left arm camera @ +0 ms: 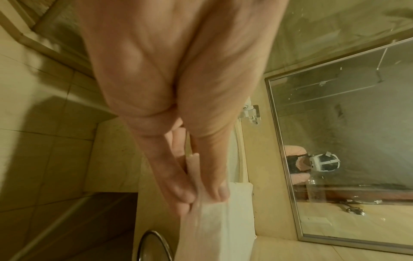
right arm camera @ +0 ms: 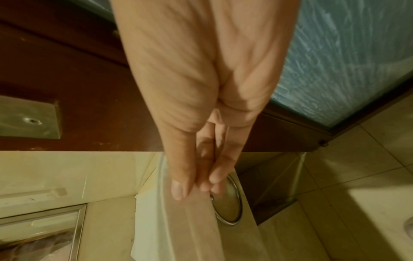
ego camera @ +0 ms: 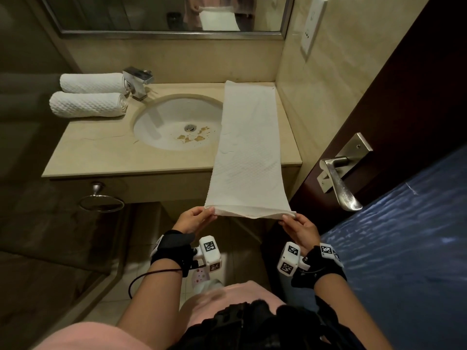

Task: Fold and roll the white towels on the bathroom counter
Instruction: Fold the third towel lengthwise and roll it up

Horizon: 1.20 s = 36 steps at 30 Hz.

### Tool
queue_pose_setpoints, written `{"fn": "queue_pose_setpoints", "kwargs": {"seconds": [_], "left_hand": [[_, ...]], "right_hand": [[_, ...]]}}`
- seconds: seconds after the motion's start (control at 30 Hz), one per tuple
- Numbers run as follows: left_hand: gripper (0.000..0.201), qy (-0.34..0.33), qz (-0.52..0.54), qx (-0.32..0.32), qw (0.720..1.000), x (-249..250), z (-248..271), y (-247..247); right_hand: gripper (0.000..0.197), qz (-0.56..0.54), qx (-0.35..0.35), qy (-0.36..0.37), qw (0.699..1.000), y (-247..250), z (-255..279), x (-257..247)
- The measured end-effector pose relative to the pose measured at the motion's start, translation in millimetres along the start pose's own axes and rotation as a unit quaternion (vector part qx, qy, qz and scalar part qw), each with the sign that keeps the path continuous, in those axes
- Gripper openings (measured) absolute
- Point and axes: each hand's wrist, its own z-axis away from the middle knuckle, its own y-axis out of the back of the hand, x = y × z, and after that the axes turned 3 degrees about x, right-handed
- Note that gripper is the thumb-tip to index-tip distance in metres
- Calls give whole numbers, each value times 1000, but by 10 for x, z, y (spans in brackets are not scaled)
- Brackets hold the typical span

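A long white towel [ego camera: 249,147], folded into a narrow strip, runs from the back wall across the right side of the counter [ego camera: 101,147] and out past its front edge. My left hand [ego camera: 199,218] pinches its near left corner, and my right hand [ego camera: 294,223] pinches its near right corner, keeping the near end in the air. In the left wrist view thumb and fingers [left arm camera: 178,192] clamp the towel [left arm camera: 214,229]. The right wrist view has the thumb [right arm camera: 181,185] pressed on the towel [right arm camera: 178,229]. Two rolled white towels [ego camera: 88,96] lie at the counter's back left.
A round sink [ego camera: 161,122] with brown stains sits left of the towel, with a chrome tap [ego camera: 137,82] behind it. A mirror [ego camera: 161,13] hangs above. A dark door with a metal handle [ego camera: 338,180] stands close on the right. A towel ring [ego camera: 101,202] hangs under the counter.
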Motion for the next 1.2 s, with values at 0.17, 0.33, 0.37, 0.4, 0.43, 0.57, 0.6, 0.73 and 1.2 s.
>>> {"fn": "queue_pose_setpoints", "kwargs": {"seconds": [0.17,0.33,0.37,0.4,0.43,0.57,0.6,0.73,1.2], "left_hand": [[12,-9,-6,62,998,-83,-77,5],[15,-15,-46,99,994,-85,-253,-55],[15,-14,-56,99,993,-86,-289,-62],[15,-14,-68,98,993,-87,-315,-64],[15,-13,-80,101,992,-87,-338,-64],[21,-25,-129,141,981,-74,-433,-52],[22,-24,-132,153,979,-75,-462,-47],[20,-11,-147,172,974,-65,-544,-35],[28,16,-111,145,983,-8,-611,-96]], "right_hand": [[5,25,28,-19,999,-118,-33,17],[12,-21,49,-58,997,-147,-56,11],[12,-27,58,-66,996,-155,-61,3],[11,-28,67,-75,995,-166,-71,-4],[8,-27,77,-83,993,-183,-85,-10],[2,-41,92,-111,989,-300,-102,-55],[3,-38,93,-113,988,-326,-99,-67],[5,-12,113,-117,987,-361,-119,-77],[47,-6,165,-153,974,-396,-150,-134]]}}
